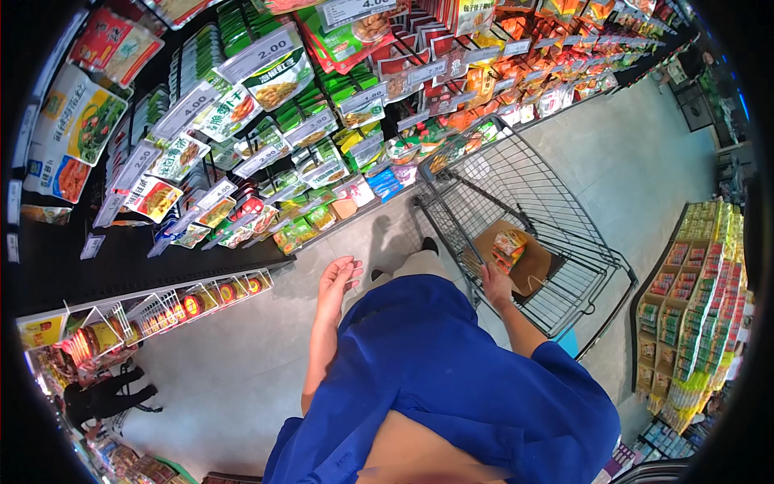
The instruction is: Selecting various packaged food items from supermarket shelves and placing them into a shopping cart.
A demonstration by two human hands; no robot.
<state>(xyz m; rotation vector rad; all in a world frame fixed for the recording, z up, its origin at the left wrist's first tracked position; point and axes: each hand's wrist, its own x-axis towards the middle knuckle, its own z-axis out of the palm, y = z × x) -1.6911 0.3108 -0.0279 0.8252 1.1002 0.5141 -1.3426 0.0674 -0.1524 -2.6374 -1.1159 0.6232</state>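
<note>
My right hand [497, 285] is at the near side of a metal shopping cart [544, 199], its fingers by a brown paper bag [484, 242] in the cart; whether it grips the rail or the bag's edge I cannot tell. A colourful food packet [509, 249] lies on the bag. My left hand [338, 279] is raised in front of my body with fingers loosely curled and nothing in it. Beyond it hang rows of packaged foods, among them a pickled vegetable packet [281, 81], with price tags in front.
A black shelf [151, 257] runs along the left, with jars [193, 302] in a wire rack below. Stacked goods in a curved display [671, 302] stand at right. A person in dark clothes [100, 396] is at the lower left with another cart.
</note>
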